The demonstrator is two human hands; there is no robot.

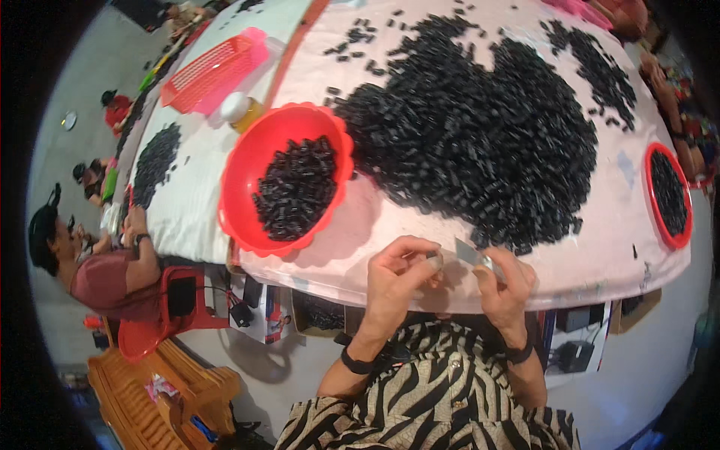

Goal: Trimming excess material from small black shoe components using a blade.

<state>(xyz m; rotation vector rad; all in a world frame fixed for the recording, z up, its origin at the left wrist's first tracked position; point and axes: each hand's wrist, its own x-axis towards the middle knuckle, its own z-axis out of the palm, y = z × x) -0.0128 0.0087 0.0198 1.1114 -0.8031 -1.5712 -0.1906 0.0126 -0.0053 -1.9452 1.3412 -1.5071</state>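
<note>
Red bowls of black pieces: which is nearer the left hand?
The scalloped bowl, left of the big black pile; the other red bowl, right of the pile, is farther.

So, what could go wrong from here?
The flat gray blade in the right hand points toward the left hand, which pinches a small dark piece; if its edge is sharp, a slip might nick the fingertips.

The red scalloped bowl sits close to the near table edge, so a knock could spill its black pieces.
</note>
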